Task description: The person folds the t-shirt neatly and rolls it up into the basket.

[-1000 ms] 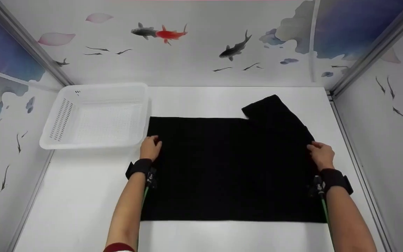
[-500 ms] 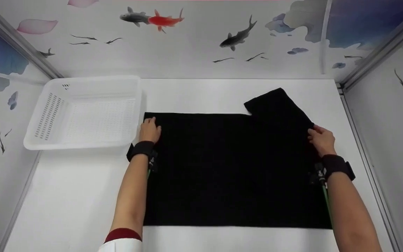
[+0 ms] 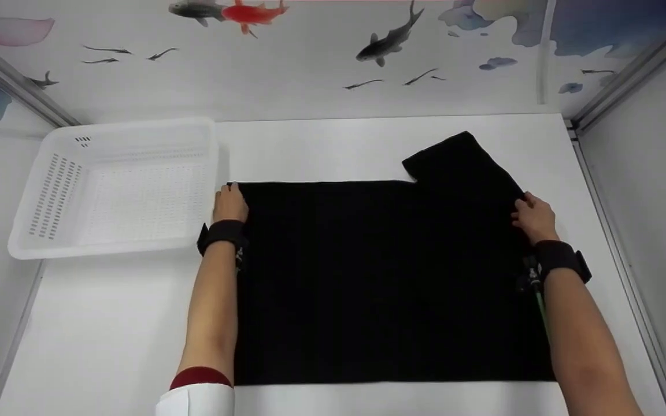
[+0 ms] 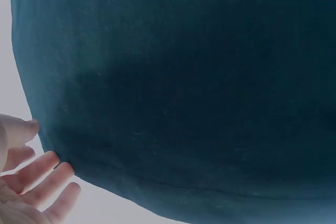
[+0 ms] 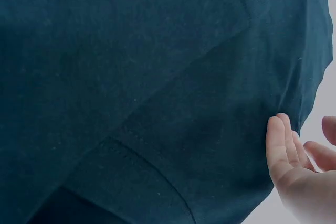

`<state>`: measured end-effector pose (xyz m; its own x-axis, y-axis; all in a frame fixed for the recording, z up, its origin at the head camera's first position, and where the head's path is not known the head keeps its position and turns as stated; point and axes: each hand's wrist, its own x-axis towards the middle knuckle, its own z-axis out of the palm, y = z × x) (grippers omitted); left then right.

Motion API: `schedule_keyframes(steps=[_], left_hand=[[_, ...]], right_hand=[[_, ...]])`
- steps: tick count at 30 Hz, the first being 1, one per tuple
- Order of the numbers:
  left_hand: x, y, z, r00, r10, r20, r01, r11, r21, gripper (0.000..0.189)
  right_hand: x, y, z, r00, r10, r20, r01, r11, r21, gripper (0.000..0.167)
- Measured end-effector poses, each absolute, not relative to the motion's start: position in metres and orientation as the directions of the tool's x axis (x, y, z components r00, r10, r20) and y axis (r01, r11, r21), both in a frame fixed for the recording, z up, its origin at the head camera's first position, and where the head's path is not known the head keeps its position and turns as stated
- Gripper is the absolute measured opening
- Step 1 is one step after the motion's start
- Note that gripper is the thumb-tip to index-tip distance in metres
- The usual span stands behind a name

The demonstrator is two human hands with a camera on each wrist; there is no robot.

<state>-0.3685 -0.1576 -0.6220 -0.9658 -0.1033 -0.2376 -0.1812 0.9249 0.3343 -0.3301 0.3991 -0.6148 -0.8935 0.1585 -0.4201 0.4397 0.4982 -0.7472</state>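
A black garment, seemingly a T-shirt (image 3: 379,277), lies folded into a broad flat rectangle, with a sleeve (image 3: 454,159) sticking out at its upper right. In the wrist views the cloth (image 4: 178,87) looks dark teal, and a hem seam (image 5: 152,166) shows. At the upper left corner, my left hand (image 3: 230,203) touches the cloth edge with its fingertips, fingers loosely extended. My right hand (image 3: 534,218) rests at the right edge just below the sleeve. In the right wrist view its straight fingers (image 5: 277,142) lie on the fabric and the thumb stands apart.
A white perforated plastic basket (image 3: 119,251) stands at the back left, close beside my left hand. White panels printed with fish enclose the white table (image 3: 107,323) at the back and both sides.
My left hand has slid away along the garment's left edge to its upper left corner. The right hand has moved up the right edge toward the sleeve. The head view has shifted.
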Motion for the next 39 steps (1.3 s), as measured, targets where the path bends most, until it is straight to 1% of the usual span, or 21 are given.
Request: schedule_keyframes(steps=[6,8,12,15,19,22,25,26,28,30,32,34,36,39], left_hand=[[-0.378,-0.156,-0.629,-0.965,-0.146,-0.216,-0.215,0.915,0.341,0.048],[-0.382,-0.155,-0.632,-0.967,-0.156,-0.202,-0.213,0.929,0.303,0.042],[-0.384,-0.151,-0.634,-0.980,-0.161,-0.120,-0.182,0.964,0.192,0.025],[-0.384,-0.147,-0.635,-0.982,-0.177,-0.063,-0.185,0.970,0.158,0.021],[-0.383,-0.144,-0.638,-0.981,-0.196,0.013,-0.190,0.966,0.174,0.019],[-0.381,-0.143,-0.639,-0.981,-0.183,0.061,-0.168,0.965,0.200,0.018],[-0.379,-0.144,-0.636,-0.985,-0.147,0.086,-0.126,0.968,0.216,0.017],[-0.377,-0.143,-0.632,-0.987,-0.131,0.096,-0.109,0.973,0.203,0.017],[-0.372,-0.141,-0.625,-0.987,-0.091,0.133,-0.069,0.984,0.164,0.014],[-0.367,-0.139,-0.621,-0.978,-0.037,0.206,-0.016,0.995,0.100,0.012],[-0.360,-0.137,-0.619,-0.961,0.032,0.275,0.035,0.999,0.005,0.013],[-0.354,-0.137,-0.619,-0.943,0.097,0.319,0.075,0.994,-0.082,0.018],[-0.347,-0.137,-0.616,-0.938,0.151,0.311,0.098,0.978,-0.182,0.023],[-0.336,-0.138,-0.607,-0.954,0.190,0.233,0.114,0.946,-0.303,0.029]], right_hand=[[-0.338,0.403,-0.614,-0.864,0.167,-0.475,0.490,0.494,-0.718,0.056],[-0.343,0.403,-0.614,-0.856,0.173,-0.488,0.503,0.498,-0.706,0.056],[-0.347,0.402,-0.613,-0.853,0.218,-0.474,0.515,0.494,-0.700,0.055],[-0.348,0.400,-0.615,-0.853,0.258,-0.454,0.522,0.477,-0.707,0.052],[-0.346,0.398,-0.621,-0.849,0.304,-0.433,0.529,0.446,-0.722,0.049],[-0.344,0.397,-0.625,-0.847,0.342,-0.407,0.525,0.417,-0.742,0.048],[-0.339,0.396,-0.622,-0.845,0.378,-0.378,0.511,0.365,-0.778,0.042],[-0.337,0.395,-0.619,-0.846,0.387,-0.367,0.502,0.347,-0.792,0.037],[-0.332,0.394,-0.610,-0.845,0.395,-0.360,0.486,0.288,-0.825,0.025],[-0.326,0.393,-0.600,-0.842,0.393,-0.369,0.466,0.188,-0.864,0.015],[-0.321,0.393,-0.591,-0.842,0.376,-0.386,0.446,0.084,-0.891,0.008],[-0.316,0.393,-0.584,-0.840,0.353,-0.413,0.434,-0.022,-0.901,0.007],[-0.310,0.394,-0.578,-0.840,0.334,-0.428,0.430,-0.074,-0.900,0.007],[-0.301,0.397,-0.570,-0.836,0.327,-0.442,0.433,-0.104,-0.895,0.008]])
